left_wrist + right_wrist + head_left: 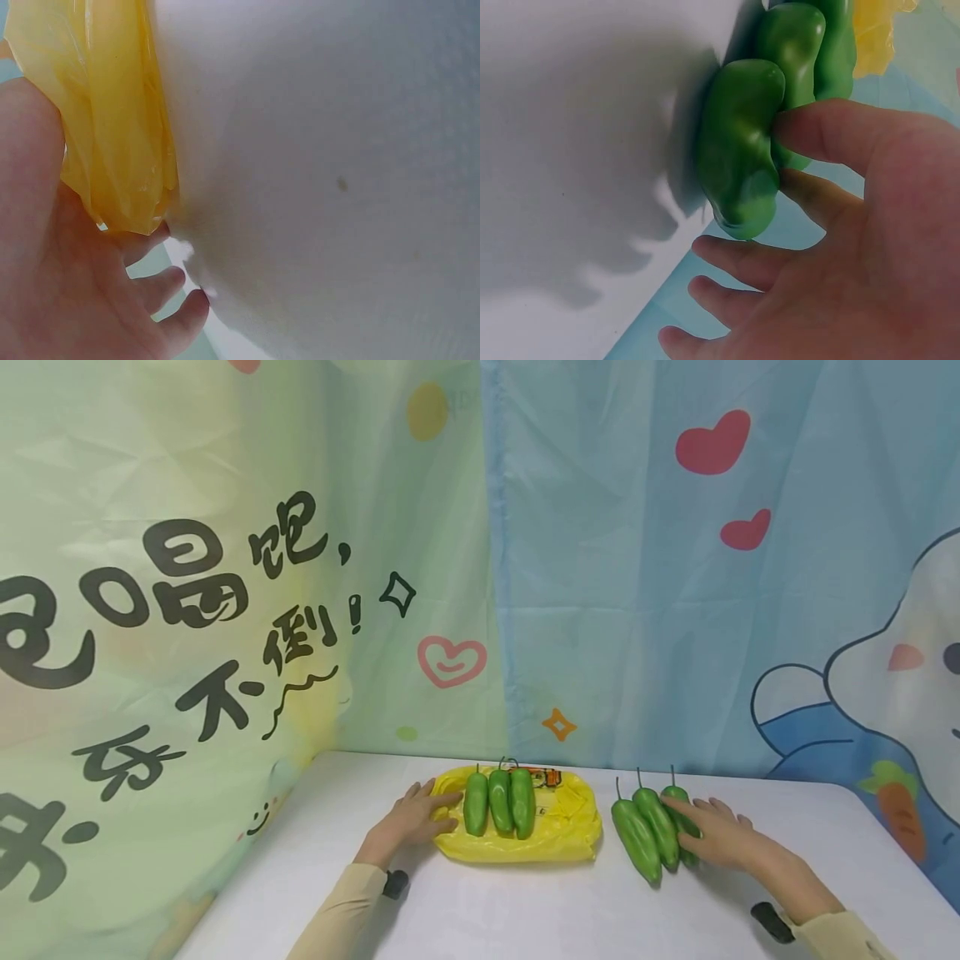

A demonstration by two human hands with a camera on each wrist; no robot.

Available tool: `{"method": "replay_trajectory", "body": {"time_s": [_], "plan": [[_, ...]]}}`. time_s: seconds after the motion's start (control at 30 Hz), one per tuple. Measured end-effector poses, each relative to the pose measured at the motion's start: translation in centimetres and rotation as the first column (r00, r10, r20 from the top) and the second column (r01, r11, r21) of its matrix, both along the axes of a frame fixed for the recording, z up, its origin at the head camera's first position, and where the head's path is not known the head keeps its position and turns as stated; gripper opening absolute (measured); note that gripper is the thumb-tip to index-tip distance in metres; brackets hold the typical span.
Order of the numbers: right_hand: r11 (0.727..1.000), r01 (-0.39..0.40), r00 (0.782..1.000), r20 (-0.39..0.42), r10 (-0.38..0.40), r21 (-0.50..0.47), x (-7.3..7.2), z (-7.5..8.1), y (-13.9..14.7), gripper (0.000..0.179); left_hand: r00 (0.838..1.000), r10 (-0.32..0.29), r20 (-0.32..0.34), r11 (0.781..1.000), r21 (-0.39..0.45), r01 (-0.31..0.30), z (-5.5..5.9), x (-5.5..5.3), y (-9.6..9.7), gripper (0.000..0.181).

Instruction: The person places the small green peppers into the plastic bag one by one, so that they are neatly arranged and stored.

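Three green chili peppers [500, 802] lie side by side on a flattened yellow plastic bag [517, 850]. My left hand [420, 814] is at the bag's left end, its fingers spread and reaching over the edge towards the peppers. In the left wrist view the crinkled yellow plastic [124, 127] overlaps the thumb side of the palm. Right of the bag, three more green peppers [645, 847] lie on the table with stems pointing away. My right hand [723, 833] is spread by the rightmost one; thumb and forefinger tips are right at this pepper [739, 150], the other fingers extended.
A white table [525, 910] carries everything. Behind it hangs a printed cloth [585, 568] with hearts, lettering and a cartoon figure. Orange and black print [553, 777] shows on the bag's back edge.
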State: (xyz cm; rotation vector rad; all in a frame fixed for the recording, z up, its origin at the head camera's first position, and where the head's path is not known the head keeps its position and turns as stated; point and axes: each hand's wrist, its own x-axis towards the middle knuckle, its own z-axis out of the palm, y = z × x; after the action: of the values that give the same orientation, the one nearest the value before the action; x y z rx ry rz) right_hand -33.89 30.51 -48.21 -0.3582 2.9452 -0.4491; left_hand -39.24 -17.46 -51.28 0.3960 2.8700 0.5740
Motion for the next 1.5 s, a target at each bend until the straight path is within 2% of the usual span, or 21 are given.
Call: {"method": "replay_trajectory", "body": {"time_s": [0.33,0.67,0.93,1.5], "plan": [[1.000,0.004,0.999,-0.046,-0.004,-0.007,-0.3,-1.2,0.3,0.061,1.000,0.002,-0.003,1.000,-0.003,-0.002,0.0,-0.1,0.1,0.051],[0.998,0.048,0.992,-0.117,-0.052,-0.031,-0.4,-2.1,0.2,0.061,1.000,0.007,-0.007,1.000,-0.007,-0.007,-0.1,-0.1,0.1,0.051],[0.994,0.077,0.988,-0.127,-0.086,-0.073,-0.5,-2.2,0.1,0.060,1.000,0.008,-0.005,1.000,-0.008,-0.008,-0.1,-0.1,0.1,0.052],[0.992,0.078,0.989,-0.121,-0.090,-0.100,-0.6,-2.0,0.3,0.061,1.000,0.013,0.009,1.000,-0.003,-0.013,0.1,0.0,0.1,0.051]]}}
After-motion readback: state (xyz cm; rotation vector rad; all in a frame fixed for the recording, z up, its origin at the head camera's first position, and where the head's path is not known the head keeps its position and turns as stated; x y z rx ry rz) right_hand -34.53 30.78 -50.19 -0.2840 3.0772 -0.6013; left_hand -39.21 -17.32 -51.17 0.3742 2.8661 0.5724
